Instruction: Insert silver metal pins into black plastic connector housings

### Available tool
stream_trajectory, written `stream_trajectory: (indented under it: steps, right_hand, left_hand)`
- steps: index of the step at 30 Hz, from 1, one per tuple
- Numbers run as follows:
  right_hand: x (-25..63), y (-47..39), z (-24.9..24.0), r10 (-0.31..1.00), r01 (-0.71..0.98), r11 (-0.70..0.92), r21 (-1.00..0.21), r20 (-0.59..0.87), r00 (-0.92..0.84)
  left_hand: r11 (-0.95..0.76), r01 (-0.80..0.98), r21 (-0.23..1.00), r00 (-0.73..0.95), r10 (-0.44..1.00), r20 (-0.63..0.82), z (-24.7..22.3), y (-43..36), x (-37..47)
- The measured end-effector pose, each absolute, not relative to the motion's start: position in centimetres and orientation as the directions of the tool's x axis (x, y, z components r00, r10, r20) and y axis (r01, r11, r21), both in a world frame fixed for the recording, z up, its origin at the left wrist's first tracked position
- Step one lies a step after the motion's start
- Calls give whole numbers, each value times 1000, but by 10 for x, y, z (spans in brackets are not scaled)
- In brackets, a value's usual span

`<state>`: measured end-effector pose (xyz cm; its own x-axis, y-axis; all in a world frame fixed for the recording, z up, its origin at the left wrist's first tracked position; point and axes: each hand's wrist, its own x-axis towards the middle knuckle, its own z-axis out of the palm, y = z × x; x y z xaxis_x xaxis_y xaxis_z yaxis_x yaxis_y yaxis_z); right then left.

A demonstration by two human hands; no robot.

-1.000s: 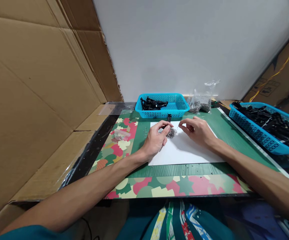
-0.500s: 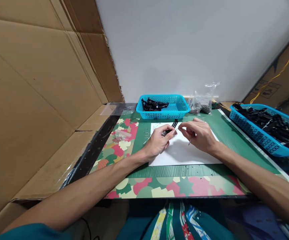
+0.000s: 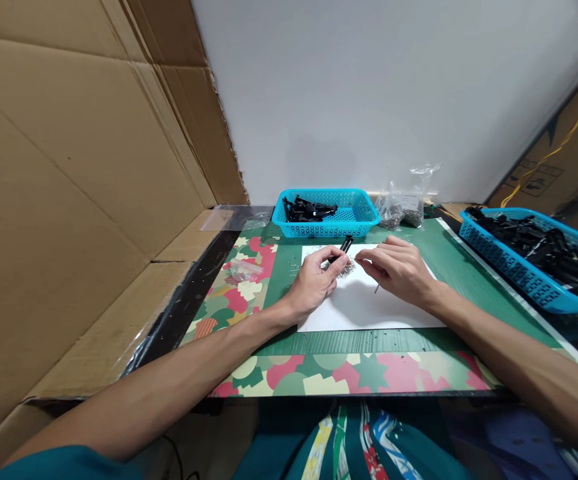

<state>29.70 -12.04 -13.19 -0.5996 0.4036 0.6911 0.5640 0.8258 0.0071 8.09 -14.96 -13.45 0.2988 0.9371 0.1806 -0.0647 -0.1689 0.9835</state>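
Note:
My left hand [image 3: 313,281] is closed around a slim black part [image 3: 347,244], whose narrow far end sticks out past the thumb and forefinger. Just to its right, my right hand [image 3: 399,268] has thumb and forefinger pinched together; whatever lies at the fingertips is too small to make out. A thin metal rod [image 3: 377,288] pokes out below the curled fingers of that hand. Both hands are over a white sheet [image 3: 369,313]. Between them, small shiny metal pieces [image 3: 347,271] lie heaped on the sheet.
A blue basket [image 3: 326,232] with several black parts stands behind the sheet. Another blue basket [image 3: 513,280], piled with black parts, is at the right. Clear bags [image 3: 411,212] of small pieces stand at the back. A small plastic bag [image 3: 245,270] lies left on the green mat [image 3: 289,343].
The black part in my left hand has shifted and turned slightly, and the heap of small metal pieces shows more. My right hand has barely moved.

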Motion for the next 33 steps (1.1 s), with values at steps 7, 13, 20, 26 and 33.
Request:
stream_trajectory:
  steps: [7,13,20,26,33]
  right_hand:
    - [295,-122,-128,420,575,816,64,618,-664]
    - [297,-120,-130,412,562,826,53,624,-664]
    - [293,-122,-135,292,481,875,53,734,-612]
    - [293,-123,-134,321,504,863,32,736,-596]
    - [294,-124,-132,237,427,900,87,725,-647]
  left_hand:
    - [-190,-26,981,302,934,189,-133,-151,80]
    - [-248,62,967,295,930,219,-135,-150,79]
    - [-401,236,885,283,900,333,-129,-154,78]
    - [-359,279,891,203,929,310,-125,-158,80]
    - [-361,322,875,169,932,322,-128,-155,80]
